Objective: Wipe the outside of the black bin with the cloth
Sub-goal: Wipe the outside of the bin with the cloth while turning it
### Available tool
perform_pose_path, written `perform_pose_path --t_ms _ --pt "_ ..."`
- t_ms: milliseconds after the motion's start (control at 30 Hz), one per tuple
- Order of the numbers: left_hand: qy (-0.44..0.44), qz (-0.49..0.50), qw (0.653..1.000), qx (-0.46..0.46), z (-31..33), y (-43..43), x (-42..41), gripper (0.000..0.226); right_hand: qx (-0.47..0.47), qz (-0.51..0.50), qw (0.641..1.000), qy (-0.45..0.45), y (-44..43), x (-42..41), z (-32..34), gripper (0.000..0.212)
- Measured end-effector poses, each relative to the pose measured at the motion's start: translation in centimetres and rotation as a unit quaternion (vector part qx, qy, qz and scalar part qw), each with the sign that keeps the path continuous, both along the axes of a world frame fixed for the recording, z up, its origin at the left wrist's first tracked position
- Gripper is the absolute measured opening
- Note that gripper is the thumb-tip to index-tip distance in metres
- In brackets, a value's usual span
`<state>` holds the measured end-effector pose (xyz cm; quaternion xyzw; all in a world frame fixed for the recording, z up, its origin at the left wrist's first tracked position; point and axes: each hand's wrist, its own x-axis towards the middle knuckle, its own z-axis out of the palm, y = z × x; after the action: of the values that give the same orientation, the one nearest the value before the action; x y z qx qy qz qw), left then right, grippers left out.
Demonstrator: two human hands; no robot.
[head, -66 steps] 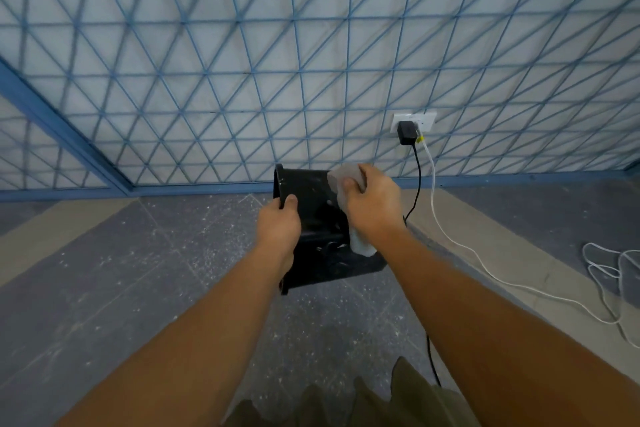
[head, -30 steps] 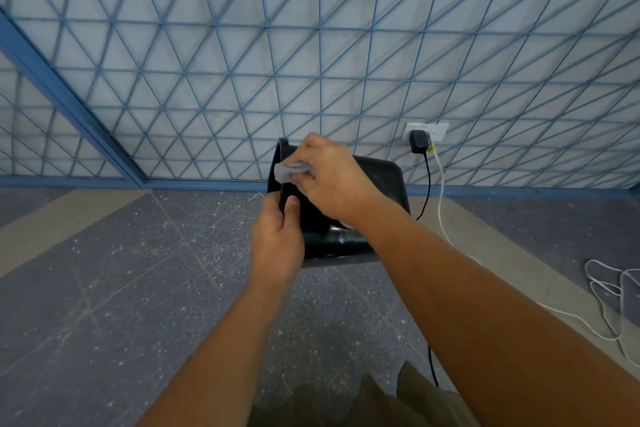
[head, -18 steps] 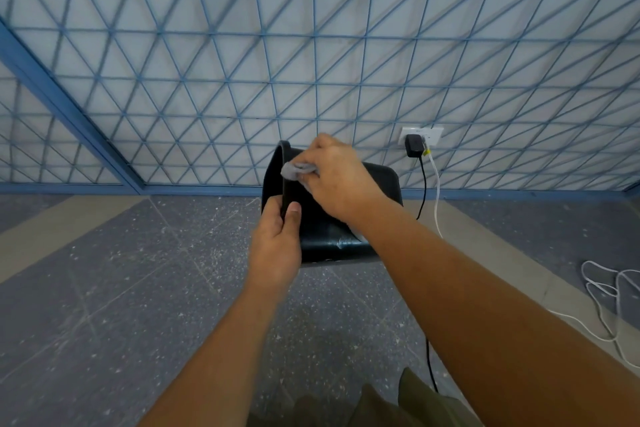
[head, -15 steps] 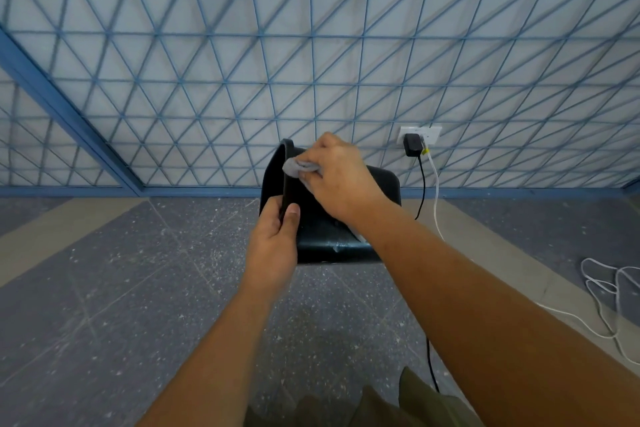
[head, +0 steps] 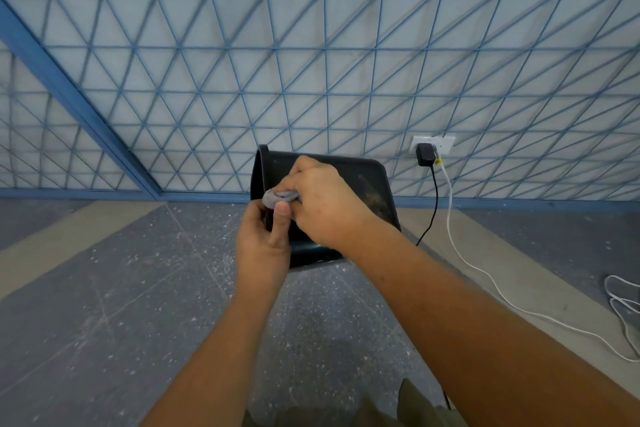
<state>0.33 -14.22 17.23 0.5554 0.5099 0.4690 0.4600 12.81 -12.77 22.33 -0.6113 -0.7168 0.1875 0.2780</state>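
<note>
- Now the left hand (head: 263,246) grips the black bin (head: 367,184) at its rim, thumb on the outside.
- Right hand (head: 325,208) pinches the bunched cloth (head: 278,197) against the bin's outside.

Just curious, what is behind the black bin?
Behind the black bin is a wall with blue lattice; to its right, a socket with a black charger. The stretch directly behind the bin is covered.
</note>
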Motion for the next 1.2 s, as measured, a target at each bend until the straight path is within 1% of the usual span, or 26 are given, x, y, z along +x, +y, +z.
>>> perform_pose_path --t_ms 100,167,233,300,400,500,600,633,700,767,833,900,967,1067,1200 --pt "-0.011 -0.031 0.998 -0.051 0.9 0.3 -0.5 0.065 -0.004 0.0 1.0 -0.008 -0.1 -0.2 0.8 0.022" --pt "-0.032 -0.024 0.995 -0.088 1.0 -0.1 -1.0 0.062 -0.01 0.009 1.0 -0.017 -0.6 -0.9 1.0 0.023" --pt "-0.072 0.004 0.99 -0.124 0.9 -0.8 -1.5 0.069 -0.022 0.009 0.999 -0.044 -1.2 -1.7 1.0 0.021" --pt "-0.108 0.031 0.98 -0.165 1.0 -1.3 -1.7 0.075 -0.014 -0.016 0.998 -0.067 -2.1 -2.6 0.7 0.018" --pt "-0.141 0.038 0.967 -0.207 1.5 -1.7 -1.7 0.057 -0.009 -0.073 0.996 -0.054 -3.8 -4.3 0.3 0.023" --pt "-0.168 0.048 0.957 -0.234 2.4 -2.4 -1.5 0.054 -0.024 -0.101 0.992 -0.072 -4.4 -5.6 0.5 0.029" --pt "-0.182 0.051 0.95 -0.249 2.9 -2.4 -1.8 0.058 -0.034 -0.111 0.99 -0.074 -4.6 -6.1 1.2 0.028" --pt "-0.184 0.055 0.949 -0.251 2.8 -2.4 -1.8 0.055 -0.035 -0.117 0.99 -0.066 -4.8 -5.9 1.1 0.026" --pt "-0.193 0.069 0.947 -0.249 2.4 -2.0 -2.0 0.041 -0.035 -0.135 0.989 -0.044 -5.2 -5.7 0.5 0.021" --pt "-0.179 0.081 0.951 -0.241 1.8 -1.5 -2.2 0.025 -0.04 -0.148 0.988 -0.02 -5.5 -5.5 -0.4 0.016" --pt "-0.165 0.101 0.952 -0.237 1.1 -1.2 -2.5 0.018 -0.054 -0.146 0.988 -0.01 -5.4 -5.6 -1.2 0.012" --pt "-0.144 0.112 0.956 -0.228 0.4 -0.9 -2.7 0.019 -0.069 -0.143 0.987 -0.025 -5.4 -5.7 -2.0 0.009" --pt "-0.114 0.1 0.963 -0.222 -0.1 -0.7 -2.7 0.02 -0.065 -0.151 0.986 -0.034 -5.7 -5.5 -2.9 0.008" --pt "-0.104 0.103 0.961 -0.233 -0.5 -0.3 -2.4 0.023 -0.036 -0.149 0.988 -0.023 -6.3 -5.2 -4.5 0.014" --pt "-0.112 0.161 0.955 -0.221 -0.4 0.1 -2.3 0.025 0.009 -0.105 0.994 -0.004 -6.7 -6.0 -5.4 0.024"
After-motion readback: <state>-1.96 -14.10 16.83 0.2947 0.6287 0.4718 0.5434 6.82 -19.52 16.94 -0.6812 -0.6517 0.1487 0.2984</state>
